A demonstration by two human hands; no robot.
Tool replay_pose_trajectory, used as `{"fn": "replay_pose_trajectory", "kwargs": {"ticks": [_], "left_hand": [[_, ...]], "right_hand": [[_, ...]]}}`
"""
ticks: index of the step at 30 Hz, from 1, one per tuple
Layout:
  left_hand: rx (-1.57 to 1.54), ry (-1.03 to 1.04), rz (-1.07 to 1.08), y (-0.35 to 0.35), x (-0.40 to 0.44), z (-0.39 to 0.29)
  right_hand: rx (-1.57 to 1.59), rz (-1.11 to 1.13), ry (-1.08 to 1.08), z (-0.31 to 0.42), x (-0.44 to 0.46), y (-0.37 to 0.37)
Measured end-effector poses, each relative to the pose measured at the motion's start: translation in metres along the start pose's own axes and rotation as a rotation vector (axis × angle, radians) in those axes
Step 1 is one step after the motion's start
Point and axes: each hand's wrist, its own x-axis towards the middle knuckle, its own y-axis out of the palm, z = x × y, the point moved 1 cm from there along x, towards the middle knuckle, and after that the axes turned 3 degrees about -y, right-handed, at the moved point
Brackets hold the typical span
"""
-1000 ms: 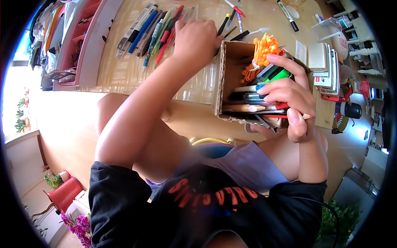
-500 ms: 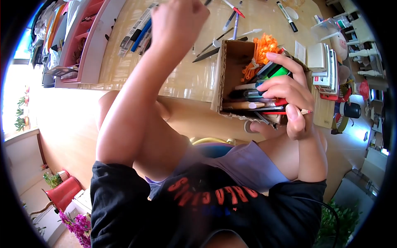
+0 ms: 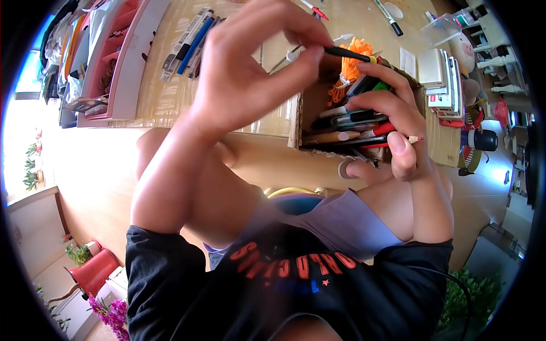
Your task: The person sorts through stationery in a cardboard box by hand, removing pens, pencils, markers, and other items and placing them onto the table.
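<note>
My left hand (image 3: 250, 71) is raised in front of the box, its thumb and index finger pinching a slim black pen (image 3: 348, 54) with a yellow end. The pen lies level over the far part of an open cardboard box (image 3: 296, 120). At the box's right side is my right hand (image 3: 401, 116), its fingers curled over the contents and its thumb against a red pencil (image 3: 417, 138), whose sharpened tip pokes out to the right. Inside the box are a bundle of orange sticks (image 3: 354, 59), a thick wooden pencil (image 3: 333, 137) and several pens and markers.
Several pens and markers (image 3: 190, 42) lie on the table (image 3: 250, 116) to the left, beside a pink and white shelf unit (image 3: 122, 62). A black-capped marker (image 3: 388, 18) lies at the back. Stacked books (image 3: 446, 85) stand right of the box.
My left hand has come from the far side of the table toward the box, and the black pen now shows in it. My right hand stays at the box, with its fingers slightly shifted.
</note>
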Motion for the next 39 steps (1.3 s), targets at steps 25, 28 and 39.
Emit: {"fn": "replay_pose_trajectory", "kwargs": {"ticks": [25,28,39], "left_hand": [[0.094,0.191,0.035,-0.001,-0.001,-0.022],[0.027,0.074,0.199,0.018,-0.007,-0.013],[-0.095,-0.184,0.497,0.025,-0.016,-0.016]], "right_hand": [[-0.033,0.037,-0.032,0.000,0.002,-0.003],[-0.095,0.047,-0.060,0.001,0.005,-0.004],[-0.096,0.052,-0.081,0.001,0.005,-0.004]]}}
